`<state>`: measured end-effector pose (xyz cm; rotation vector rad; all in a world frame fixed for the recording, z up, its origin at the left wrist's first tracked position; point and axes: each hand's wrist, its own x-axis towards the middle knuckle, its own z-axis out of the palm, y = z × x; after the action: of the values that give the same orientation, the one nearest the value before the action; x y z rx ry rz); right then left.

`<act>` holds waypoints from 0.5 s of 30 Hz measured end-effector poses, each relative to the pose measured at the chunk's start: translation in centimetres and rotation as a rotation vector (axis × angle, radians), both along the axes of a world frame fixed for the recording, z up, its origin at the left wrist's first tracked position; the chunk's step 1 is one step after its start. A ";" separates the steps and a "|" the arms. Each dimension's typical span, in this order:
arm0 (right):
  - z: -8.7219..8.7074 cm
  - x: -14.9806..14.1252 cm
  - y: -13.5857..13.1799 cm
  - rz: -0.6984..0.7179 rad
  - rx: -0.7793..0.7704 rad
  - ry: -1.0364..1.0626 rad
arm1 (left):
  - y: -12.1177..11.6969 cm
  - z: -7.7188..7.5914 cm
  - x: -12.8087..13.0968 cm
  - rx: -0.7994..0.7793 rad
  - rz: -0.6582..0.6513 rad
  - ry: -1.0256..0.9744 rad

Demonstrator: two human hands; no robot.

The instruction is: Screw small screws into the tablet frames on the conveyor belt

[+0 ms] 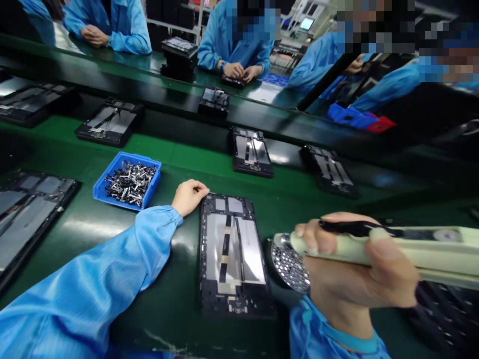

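An opened tablet chassis [232, 254] lies on the green belt in front of me, its metal plates and a flex cable showing. My left hand [188, 196] is curled closed at the chassis's top left corner, touching its edge; what its fingers pinch is too small to make out. My right hand [355, 271] is wrapped round a pale electric screwdriver [411, 249], held level to the right of the chassis. Under that hand sits a round black dish of small screws [290, 267].
A blue bin of metal parts [129, 180] stands left of my hand. More opened chassis lie on the belt [251, 151] [329, 169] [109, 121] and at the left edge [26, 209]. Several people in blue coats work across the line.
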<state>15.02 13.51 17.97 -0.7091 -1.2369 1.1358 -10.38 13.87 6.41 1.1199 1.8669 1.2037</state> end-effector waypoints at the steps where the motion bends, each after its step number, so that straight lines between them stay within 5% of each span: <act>1: 0.2 -1.0 0.0 0.044 0.000 0.003 | -0.2 0.1 0.0 -0.008 -0.012 -0.007; 15: -3.9 -15.1 4.5 0.133 -0.083 0.057 | 0.6 0.2 -0.6 -0.206 -0.128 -0.182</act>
<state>-0.05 18.05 14.05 -0.6593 -1.2083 1.3144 -11.01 14.47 6.56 0.9673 1.7108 0.9822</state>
